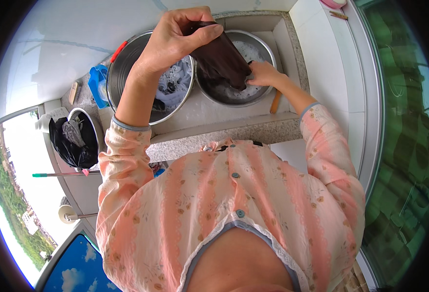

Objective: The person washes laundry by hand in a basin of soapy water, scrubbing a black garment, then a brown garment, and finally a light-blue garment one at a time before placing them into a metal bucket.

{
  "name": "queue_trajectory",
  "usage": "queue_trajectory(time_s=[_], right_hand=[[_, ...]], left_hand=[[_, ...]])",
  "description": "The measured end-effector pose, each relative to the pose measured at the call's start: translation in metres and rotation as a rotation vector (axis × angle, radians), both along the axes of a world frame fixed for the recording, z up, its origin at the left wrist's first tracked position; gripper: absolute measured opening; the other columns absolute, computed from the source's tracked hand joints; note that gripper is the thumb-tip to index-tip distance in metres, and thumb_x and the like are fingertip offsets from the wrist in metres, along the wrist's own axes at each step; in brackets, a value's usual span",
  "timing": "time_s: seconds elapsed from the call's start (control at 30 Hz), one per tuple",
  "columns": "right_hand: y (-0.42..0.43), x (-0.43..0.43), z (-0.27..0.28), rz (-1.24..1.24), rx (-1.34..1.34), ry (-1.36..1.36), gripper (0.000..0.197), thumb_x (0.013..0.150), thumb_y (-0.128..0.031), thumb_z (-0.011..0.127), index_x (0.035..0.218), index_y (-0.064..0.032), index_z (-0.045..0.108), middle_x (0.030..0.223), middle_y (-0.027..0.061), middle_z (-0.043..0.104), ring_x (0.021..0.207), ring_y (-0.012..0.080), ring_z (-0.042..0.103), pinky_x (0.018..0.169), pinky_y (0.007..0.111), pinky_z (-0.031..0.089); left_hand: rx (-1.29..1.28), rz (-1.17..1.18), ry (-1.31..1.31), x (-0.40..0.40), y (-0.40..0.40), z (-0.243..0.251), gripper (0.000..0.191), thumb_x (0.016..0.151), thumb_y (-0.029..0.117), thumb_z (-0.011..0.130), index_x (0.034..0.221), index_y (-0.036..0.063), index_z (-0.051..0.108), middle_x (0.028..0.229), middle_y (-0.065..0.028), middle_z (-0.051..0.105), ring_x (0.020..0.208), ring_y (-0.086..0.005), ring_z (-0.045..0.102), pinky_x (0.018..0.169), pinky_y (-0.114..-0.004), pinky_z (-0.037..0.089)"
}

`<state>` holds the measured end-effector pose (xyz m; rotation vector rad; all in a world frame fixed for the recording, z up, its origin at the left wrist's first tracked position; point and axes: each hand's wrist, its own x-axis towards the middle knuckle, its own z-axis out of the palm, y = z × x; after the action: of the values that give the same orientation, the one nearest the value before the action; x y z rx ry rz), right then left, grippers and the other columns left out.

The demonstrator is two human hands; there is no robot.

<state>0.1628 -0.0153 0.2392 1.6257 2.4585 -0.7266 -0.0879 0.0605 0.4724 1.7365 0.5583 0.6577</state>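
A dark brown cloth [224, 54] hangs from my left hand [180, 38], which is raised over the gap between two metal basins and pinches the cloth's upper end. My right hand [263, 74] grips the lower end of the same cloth at the right side of the smaller basin. That steel basin [232, 104] holds foamy water beneath the cloth. To its left, a larger metal tub [125, 69] with a red handle grip holds white and dark laundry [174, 91] in suds. My left forearm hides part of the tub.
Both basins stand in a tiled sink with a granite rim [302, 69]. An orange-brown handle [275, 102] lies beside the smaller basin. Left of the tub are a blue plastic container [97, 85], a scrubbing brush [74, 92], and a bin [96, 127] lined with a black bag.
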Motion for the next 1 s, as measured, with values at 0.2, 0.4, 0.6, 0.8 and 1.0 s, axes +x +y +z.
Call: queue_trajectory(time_s=[0.2,0.4,0.6,0.8,1.0], right_hand=[[0.025,0.048,0.054,-0.297,0.356,-0.401,0.029,0.082,-0.032,0.066,0.095,-0.006,0.058,0.091,0.0098,0.067,0.094,0.0261,0.062,0.074,0.039,0.051],[0.015,0.031,0.11,-0.446,0.52,-0.097,0.028,0.082,-0.03,0.064,0.085,-0.0044,0.054,0.082,0.0119,0.066,0.076,0.0327,0.063,0.065,0.043,0.051],[0.015,0.034,0.196,-0.255,1.011,0.043,0.014,0.079,-0.013,0.066,0.091,-0.0052,0.065,0.077,0.0065,0.063,0.074,0.0273,0.06,0.069,0.037,0.048],[0.006,0.039,0.223,-0.223,1.364,0.384,0.013,0.078,-0.008,0.065,0.089,-0.0036,0.063,0.078,0.0068,0.061,0.076,0.0262,0.057,0.072,0.037,0.046],[-0.045,0.04,0.102,-0.375,0.882,0.166,0.008,0.075,-0.01,0.065,0.081,-0.0054,0.062,0.082,0.0059,0.057,0.084,0.0247,0.054,0.074,0.036,0.046]], left_hand=[[0.586,-0.089,0.679,-0.035,0.005,-0.085,0.028,0.075,0.019,0.074,0.094,0.0014,0.061,0.09,-0.0105,0.055,0.08,-0.0303,0.058,0.073,-0.038,0.046],[0.641,-0.005,0.904,-0.05,-0.004,-0.128,0.03,0.074,0.016,0.073,0.097,0.0041,0.06,0.099,-0.0146,0.057,0.092,-0.036,0.06,0.077,-0.044,0.048],[0.59,0.399,0.675,-0.037,0.018,-0.083,0.024,0.081,0.021,0.065,0.1,0.0062,0.067,0.084,-0.0163,0.067,0.079,-0.0343,0.064,0.071,-0.041,0.051],[0.559,0.631,0.291,-0.027,-0.001,-0.04,0.02,0.079,0.011,0.067,0.097,0.0013,0.065,0.079,-0.0112,0.067,0.072,-0.0182,0.064,0.07,-0.028,0.049],[0.511,0.193,0.549,-0.017,-0.075,-0.138,0.029,0.075,0.008,0.069,0.104,0.0116,0.064,0.088,-0.0086,0.057,0.084,-0.0296,0.06,0.071,-0.038,0.05]])
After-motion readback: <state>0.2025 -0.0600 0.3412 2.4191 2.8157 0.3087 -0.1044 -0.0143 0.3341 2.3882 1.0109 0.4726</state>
